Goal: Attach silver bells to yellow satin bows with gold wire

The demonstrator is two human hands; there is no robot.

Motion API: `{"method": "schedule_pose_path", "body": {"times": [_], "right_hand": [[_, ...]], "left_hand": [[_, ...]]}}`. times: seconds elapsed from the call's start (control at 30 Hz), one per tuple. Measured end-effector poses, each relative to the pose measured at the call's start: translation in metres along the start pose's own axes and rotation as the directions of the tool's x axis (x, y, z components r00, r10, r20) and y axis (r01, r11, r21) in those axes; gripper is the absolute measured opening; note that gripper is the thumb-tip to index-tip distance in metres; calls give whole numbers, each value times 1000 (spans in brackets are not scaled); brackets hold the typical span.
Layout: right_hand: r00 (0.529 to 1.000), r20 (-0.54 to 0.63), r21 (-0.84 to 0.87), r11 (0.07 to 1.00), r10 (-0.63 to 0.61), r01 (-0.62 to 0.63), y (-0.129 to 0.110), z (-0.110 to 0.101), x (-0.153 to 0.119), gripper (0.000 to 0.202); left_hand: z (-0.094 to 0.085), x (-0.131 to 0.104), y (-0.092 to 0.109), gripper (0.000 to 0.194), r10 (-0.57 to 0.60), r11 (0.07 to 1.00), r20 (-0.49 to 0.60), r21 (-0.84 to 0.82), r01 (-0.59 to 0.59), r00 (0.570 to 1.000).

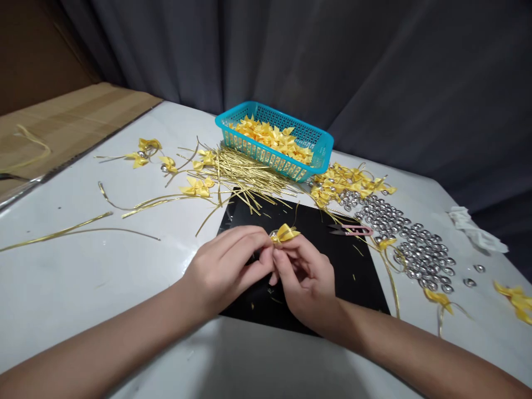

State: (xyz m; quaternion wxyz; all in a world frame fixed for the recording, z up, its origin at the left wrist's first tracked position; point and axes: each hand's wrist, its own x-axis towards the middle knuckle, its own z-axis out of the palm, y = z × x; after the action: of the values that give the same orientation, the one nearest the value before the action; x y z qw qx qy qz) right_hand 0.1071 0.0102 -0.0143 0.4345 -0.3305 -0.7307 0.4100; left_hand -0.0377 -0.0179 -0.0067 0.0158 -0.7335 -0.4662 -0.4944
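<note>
Above a black mat [353,277], my two hands meet at the fingertips around a yellow ribbon bow [286,233]. My left hand [233,263] pinches the bow's left side, where a small shiny silver piece shows. Closed on the bow from below and the right is my right hand [307,277], thumb against its base. The fingers hide the underside of the bow and any cord there. Thread snips [357,229] with pink handles lie on the mat's right edge.
Behind the mat, gold cords [249,172] lie piled before a turquoise basket [324,147] of yellow bows. Silver bell-like pieces [424,255] spread to the right, beside corded bows [344,183]. A crumpled white tissue [477,230] lies far right; cardboard [75,122] is at left.
</note>
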Motion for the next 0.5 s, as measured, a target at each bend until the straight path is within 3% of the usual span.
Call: {"method": "schedule_pose_path", "body": {"times": [0.27, 0.37, 0.5], "right_hand": [[994, 92, -12, 998, 56, -55, 2, -1, 4, 11], [999, 43, -35, 999, -11, 13, 3, -2, 5, 10], [1000, 12, -74, 997, 2, -1, 1, -2, 4, 9]], "left_hand": [[-4, 6, -10, 5, -229, 968, -5, -109, 227, 973], [-4, 5, -10, 3, -205, 974, 1, -102, 204, 979], [0, 1, -8, 7, -65, 998, -36, -9, 65, 997]]}}
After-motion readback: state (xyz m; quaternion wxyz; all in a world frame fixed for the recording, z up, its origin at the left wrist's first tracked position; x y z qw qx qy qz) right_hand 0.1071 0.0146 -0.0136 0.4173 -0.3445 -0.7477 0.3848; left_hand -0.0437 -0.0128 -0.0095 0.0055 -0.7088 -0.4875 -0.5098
